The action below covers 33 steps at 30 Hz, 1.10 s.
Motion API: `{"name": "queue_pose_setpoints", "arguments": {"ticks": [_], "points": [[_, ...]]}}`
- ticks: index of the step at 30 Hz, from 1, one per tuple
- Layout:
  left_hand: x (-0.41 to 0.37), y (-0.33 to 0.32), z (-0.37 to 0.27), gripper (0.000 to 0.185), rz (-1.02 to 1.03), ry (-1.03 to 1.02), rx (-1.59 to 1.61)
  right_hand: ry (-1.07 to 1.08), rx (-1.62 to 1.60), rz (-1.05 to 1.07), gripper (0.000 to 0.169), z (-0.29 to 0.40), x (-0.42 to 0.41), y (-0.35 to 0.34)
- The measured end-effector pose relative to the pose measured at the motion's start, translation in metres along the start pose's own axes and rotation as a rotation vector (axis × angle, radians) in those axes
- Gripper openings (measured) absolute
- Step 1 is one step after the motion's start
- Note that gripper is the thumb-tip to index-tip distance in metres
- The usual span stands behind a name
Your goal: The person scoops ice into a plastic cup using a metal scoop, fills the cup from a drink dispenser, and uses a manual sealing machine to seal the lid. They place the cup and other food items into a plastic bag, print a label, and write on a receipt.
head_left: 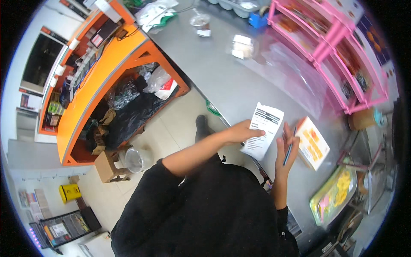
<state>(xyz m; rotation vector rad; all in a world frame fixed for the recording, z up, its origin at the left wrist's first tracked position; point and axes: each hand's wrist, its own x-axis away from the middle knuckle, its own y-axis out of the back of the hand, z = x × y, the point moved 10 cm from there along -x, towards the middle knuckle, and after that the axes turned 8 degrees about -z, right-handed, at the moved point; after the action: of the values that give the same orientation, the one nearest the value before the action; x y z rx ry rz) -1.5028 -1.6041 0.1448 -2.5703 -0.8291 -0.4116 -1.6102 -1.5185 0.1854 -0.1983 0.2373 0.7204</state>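
My left hand (245, 131) holds a printed paper receipt (265, 128), its thumb lying over the lower left part of the slip. Just right of the paper, my right hand (288, 147) is raised with a slim dark pen or pencil (289, 147) held against its fingers, the tip pointing down towards the wrist. A white and orange printed box (313, 143) rests on the steel worktop (208, 64) beside my right hand. Further up the worktop are a lidded clear cup with dark contents (202, 25) and a small clear pack with white labels (242, 47).
Clear plastic sheets (298, 74) lie beside a pink plastic rack (327, 48). A tray of yellow food (337, 192) with a pink utensil stands at lower right. An orange counter (106, 80), a brown stool (110, 168) and a clear bucket (135, 160) are at left.
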Motion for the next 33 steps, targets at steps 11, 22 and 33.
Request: {"name": "queue_pose_setpoints", "arguments": {"ticks": [11,22,33], "points": [[0.021,0.468,-0.178,0.025,-0.707,-0.27,-0.43,0.265,0.064,0.169,0.018,-0.053,-0.151,-0.49],[-0.068,0.756,-0.368,0.035,-1.477,-0.623,-0.948,0.357,0.402,0.161,0.019,-0.173,-0.333,-0.822],[-0.097,0.852,-0.286,0.027,-1.47,-0.623,-1.199,0.265,1.149,0.302,0.014,-0.228,-0.28,-0.732]]}}
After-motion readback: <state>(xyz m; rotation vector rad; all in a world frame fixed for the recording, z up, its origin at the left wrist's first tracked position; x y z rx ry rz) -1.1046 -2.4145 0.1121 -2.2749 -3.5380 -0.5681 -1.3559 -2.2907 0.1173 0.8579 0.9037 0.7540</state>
